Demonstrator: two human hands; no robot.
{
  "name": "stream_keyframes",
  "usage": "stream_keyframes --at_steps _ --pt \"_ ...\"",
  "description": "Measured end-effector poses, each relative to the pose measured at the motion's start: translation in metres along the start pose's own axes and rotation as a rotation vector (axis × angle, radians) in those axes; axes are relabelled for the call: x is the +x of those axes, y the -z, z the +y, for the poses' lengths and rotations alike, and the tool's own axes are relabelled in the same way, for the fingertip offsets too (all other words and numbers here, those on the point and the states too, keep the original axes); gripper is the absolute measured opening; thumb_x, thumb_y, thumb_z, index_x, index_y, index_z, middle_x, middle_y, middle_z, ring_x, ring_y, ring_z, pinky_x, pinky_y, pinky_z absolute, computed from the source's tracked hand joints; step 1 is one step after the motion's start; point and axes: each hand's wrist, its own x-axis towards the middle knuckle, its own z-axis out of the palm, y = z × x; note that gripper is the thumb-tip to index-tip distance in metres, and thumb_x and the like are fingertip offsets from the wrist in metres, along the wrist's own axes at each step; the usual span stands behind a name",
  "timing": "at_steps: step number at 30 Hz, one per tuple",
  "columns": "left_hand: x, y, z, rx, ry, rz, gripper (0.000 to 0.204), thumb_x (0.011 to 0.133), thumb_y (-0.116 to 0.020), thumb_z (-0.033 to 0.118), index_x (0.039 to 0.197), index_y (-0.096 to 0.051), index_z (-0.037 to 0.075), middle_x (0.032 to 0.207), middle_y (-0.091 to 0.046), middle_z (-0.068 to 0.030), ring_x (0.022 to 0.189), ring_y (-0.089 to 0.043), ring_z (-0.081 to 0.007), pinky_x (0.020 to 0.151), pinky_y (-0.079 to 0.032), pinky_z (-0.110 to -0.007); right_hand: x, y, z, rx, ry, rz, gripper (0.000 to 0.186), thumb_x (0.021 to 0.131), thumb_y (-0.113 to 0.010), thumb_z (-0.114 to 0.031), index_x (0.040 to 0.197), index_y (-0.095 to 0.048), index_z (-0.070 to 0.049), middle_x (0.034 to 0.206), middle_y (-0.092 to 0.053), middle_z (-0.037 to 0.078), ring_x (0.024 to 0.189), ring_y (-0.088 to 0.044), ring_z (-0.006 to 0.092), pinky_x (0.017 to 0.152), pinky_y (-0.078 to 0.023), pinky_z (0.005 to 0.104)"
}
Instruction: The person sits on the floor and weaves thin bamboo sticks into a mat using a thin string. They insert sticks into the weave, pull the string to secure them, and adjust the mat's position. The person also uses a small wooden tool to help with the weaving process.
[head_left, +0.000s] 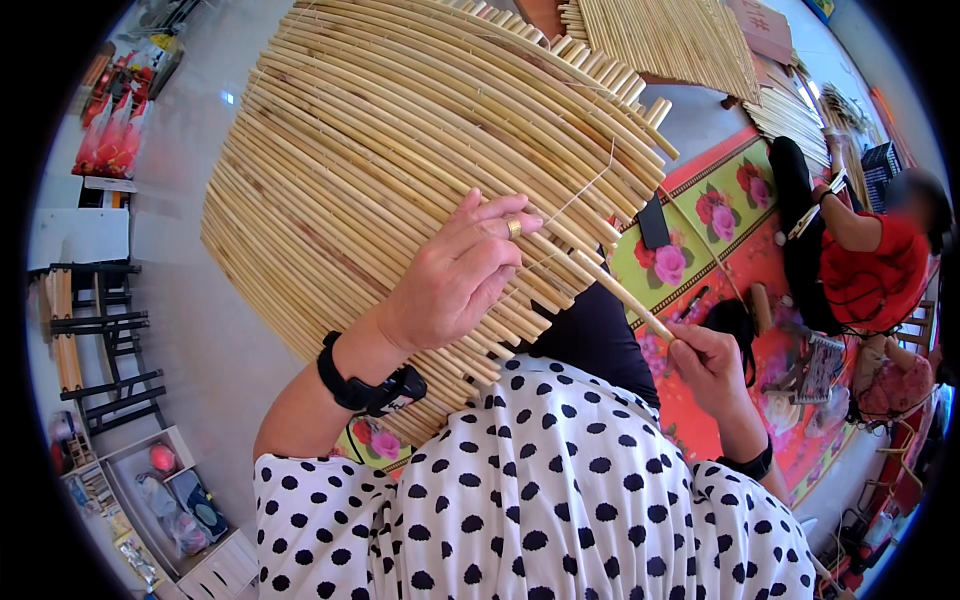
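A large mat of pale reed sticks [370,130], bound side by side with thin thread, slopes across my lap and up to the far edge of the head view. My left hand [465,265], wearing a gold ring, rests on the mat near its right edge, with fingers bent and pressed together. A thin pale thread [582,190] runs from the mat's far right side to those fingertips. My right hand [708,365] pinches the outer end of a single reed stick [630,300] that juts out past the uneven stick ends. Its other end meets the mat near my left fingers.
A red, flower-patterned floor mat [740,265] spreads to the right, where another person in a red top [875,270] sits. A second reed mat [665,40] lies at the far right. Black folded stands [105,345] and a drawer of odds and ends [165,490] are at left.
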Motion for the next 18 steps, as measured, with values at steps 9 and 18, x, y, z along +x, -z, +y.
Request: stream_keyframes --at_steps 9,18 --pt "-0.001 0.000 -0.001 0.047 -0.005 0.000 0.010 0.083 -0.059 -0.002 0.086 -0.053 0.006 0.115 -0.062 -0.0100 0.121 -0.049 -0.0326 0.108 -0.027 -0.047 0.008 -0.003 -0.002 -0.289 0.146 0.158 0.016 0.082 -0.060 -0.002 0.096 -0.065 0.005 0.064 -0.058 0.010 0.053 -0.052 0.0140 0.051 -0.041 0.0257" --pt "-0.001 -0.003 -0.003 0.079 -0.037 -0.032 0.011 0.081 -0.060 -0.002 0.086 -0.053 0.006 0.114 -0.062 -0.0102 0.121 -0.049 -0.0331 0.109 -0.025 -0.047 0.020 -0.014 -0.013 -0.279 0.081 0.154 0.014 0.082 -0.060 -0.002 0.094 -0.065 0.004 0.060 -0.054 0.011 0.051 -0.052 0.0160 0.050 -0.040 0.0263"
